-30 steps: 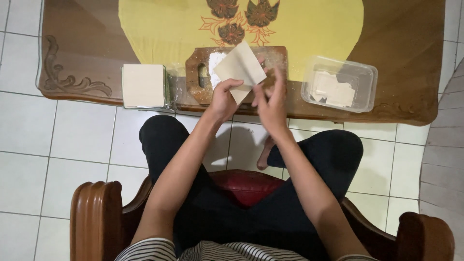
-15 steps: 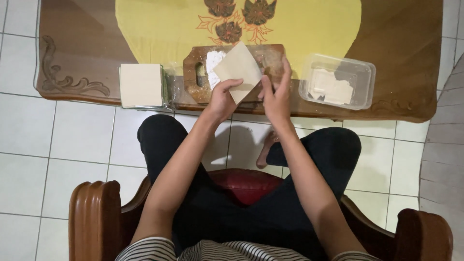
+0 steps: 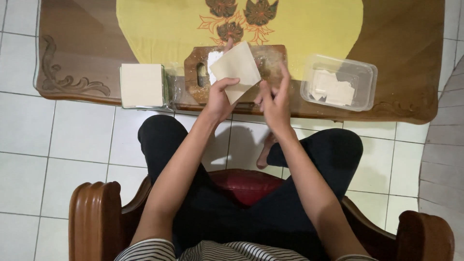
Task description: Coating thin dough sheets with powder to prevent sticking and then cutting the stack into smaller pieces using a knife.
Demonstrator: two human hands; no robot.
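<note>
**Wrapper held over the board, near table edge**

A square wrapper [image 3: 237, 71] is held tilted above the wooden board [image 3: 270, 60], at the table's [image 3: 72, 43] near edge. It is pinched at its lower left corner by the left hand [image 3: 220, 96], thumb on top, fingers underneath and hidden. The right hand [image 3: 275, 99] is raised just right of the wrapper, fingers loosely spread; contact with the wrapper's lower edge cannot be told.

A stack of wrappers [image 3: 141, 85] is set at the near edge, left of the board. A clear tub [image 3: 365, 77] holding pale pieces is set right of it. A yellow cloth [image 3: 314, 29] is spread behind.

Most of the board is covered by the wrapper and hands. The table's far side is cut off by the frame.
</note>
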